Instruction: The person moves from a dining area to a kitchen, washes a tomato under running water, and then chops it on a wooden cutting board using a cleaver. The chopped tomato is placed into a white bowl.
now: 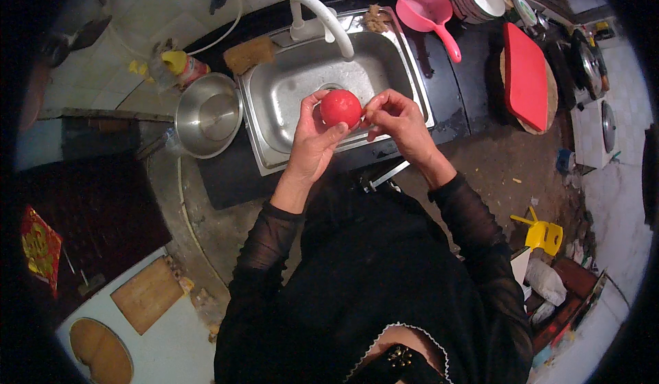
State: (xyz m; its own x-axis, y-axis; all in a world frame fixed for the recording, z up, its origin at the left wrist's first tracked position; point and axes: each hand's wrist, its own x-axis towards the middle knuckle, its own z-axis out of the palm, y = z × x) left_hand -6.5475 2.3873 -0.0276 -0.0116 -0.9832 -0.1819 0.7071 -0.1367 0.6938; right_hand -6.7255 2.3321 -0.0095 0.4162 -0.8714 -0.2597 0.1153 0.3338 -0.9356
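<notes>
Above the sink (pixel 255 137) I hold a round red tomato (pixel 340 108) with a wet, shiny surface. My left hand (pixel 310 142) is closed around it from the left and below, the thumb across its lower side. At the tomato's right side, the fingers of my right hand (pixel 403 124) are bent into a pinch. What they pinch, if anything, is too small to make out. Behind the hands, the white faucet (pixel 331 21) curves over the steel basin; no running water shows.
A steel bowl (pixel 189 118) stands left of the sink, near a yellow-capped bottle (pixel 187 67) and a brown sponge-like block (pixel 248 56). On the right of the counter are a pink ladle (pixel 446 39), stacked bowls (pixel 473 3) and a red cutting board (pixel 526 78).
</notes>
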